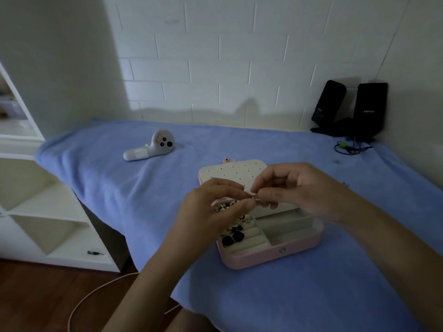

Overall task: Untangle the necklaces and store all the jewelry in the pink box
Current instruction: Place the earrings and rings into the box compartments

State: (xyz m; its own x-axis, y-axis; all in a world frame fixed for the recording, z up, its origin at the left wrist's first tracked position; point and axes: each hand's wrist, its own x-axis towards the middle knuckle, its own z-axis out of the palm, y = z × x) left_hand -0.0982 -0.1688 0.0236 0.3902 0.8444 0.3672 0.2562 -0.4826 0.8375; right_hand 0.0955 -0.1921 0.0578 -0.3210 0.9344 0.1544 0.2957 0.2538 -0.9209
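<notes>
The pink box (275, 256) lies open on the blue towel, its cream lid panel (230, 172) with small holes folded back. Black and gold jewelry pieces (233, 234) fill its left compartments; the right compartments hold nothing I can see. Just above the box, my left hand (211, 212) and my right hand (294, 190) meet. Both pinch a small metallic jewelry piece (256, 198) between their fingertips. It is too small to tell what kind of piece it is.
A white handheld controller (153, 146) lies on the blue towel (119, 188) at the back left. Two black speakers (352, 109) with cables stand at the back right by the wall. A white shelf unit (36, 212) stands left of the table.
</notes>
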